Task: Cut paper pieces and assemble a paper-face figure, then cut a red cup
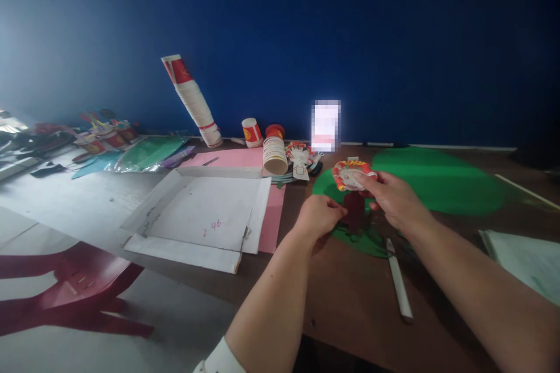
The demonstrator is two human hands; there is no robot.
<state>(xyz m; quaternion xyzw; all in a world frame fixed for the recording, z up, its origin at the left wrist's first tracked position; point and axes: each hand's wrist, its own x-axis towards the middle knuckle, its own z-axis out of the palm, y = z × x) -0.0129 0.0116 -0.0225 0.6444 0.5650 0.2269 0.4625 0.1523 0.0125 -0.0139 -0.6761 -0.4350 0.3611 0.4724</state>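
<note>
My right hand [389, 195] pinches a round paper piece [350, 178] with a white middle and a red and yellow scalloped rim, like a flattened paper cup. Beside and below it, my left hand [321, 215] has its fingers pressed together close to a dark red piece [355, 213]. Whether those fingers hold anything is hidden. Under both hands lies green paper [371, 245] on the brown table. A white-handled tool [399, 282], perhaps a knife, rests on the table below my right hand.
A tall leaning stack of paper cups [192, 102] stands against the blue wall. Left of my hands is a shallow white box lid [196, 204] on pink paper [272, 218]. Other cups [275, 154], a bright blurred screen [326, 125] and a red chair [83, 280] are around.
</note>
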